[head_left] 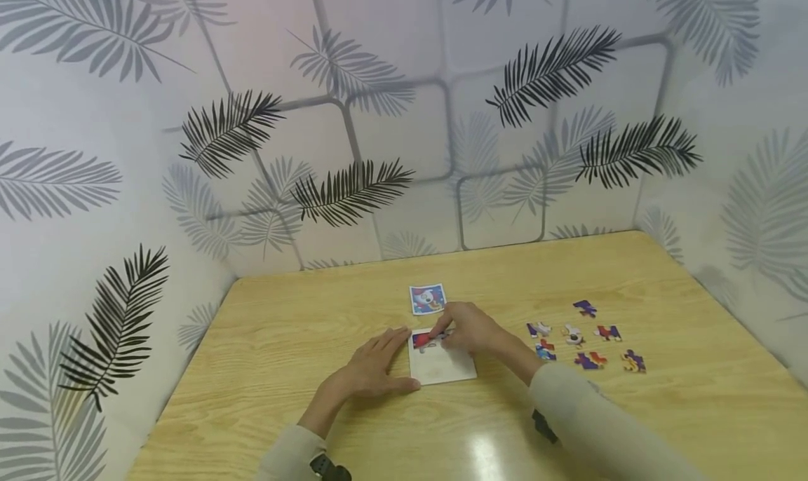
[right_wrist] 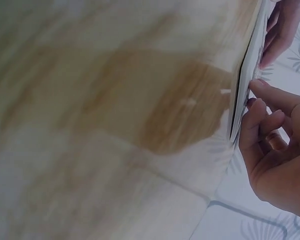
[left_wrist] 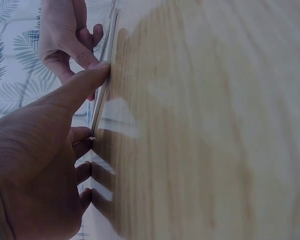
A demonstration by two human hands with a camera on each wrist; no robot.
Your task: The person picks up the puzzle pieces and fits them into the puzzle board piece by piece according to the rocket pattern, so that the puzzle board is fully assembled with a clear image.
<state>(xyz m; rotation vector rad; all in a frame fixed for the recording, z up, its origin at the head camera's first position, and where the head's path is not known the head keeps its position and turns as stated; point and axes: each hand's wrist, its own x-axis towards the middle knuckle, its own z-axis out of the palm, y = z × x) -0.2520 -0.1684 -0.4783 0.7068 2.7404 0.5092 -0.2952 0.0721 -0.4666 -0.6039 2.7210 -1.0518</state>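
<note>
A white square puzzle board [head_left: 443, 367] lies on the table, with red and purple jigsaw pieces [head_left: 419, 340] along its top left. My left hand [head_left: 374, 366] rests beside the board, thumb touching its lower left corner and fingers spread by the upper left edge. In the left wrist view, that thumb [left_wrist: 92, 76] meets the board's edge. My right hand [head_left: 470, 328] reaches over the top edge, finger and thumb pinching a jigsaw piece [head_left: 443, 335] low on the board. Fingers partly hide this piece. The right wrist view shows its fingertips [right_wrist: 258, 106] at the board.
A small picture card [head_left: 427, 299] with a white cartoon figure lies just beyond the board. Several loose jigsaw pieces [head_left: 589, 360] are spread to the right on the wooden table [head_left: 284, 334]. A leaf-patterned backdrop [head_left: 391, 137] rises behind and at both sides.
</note>
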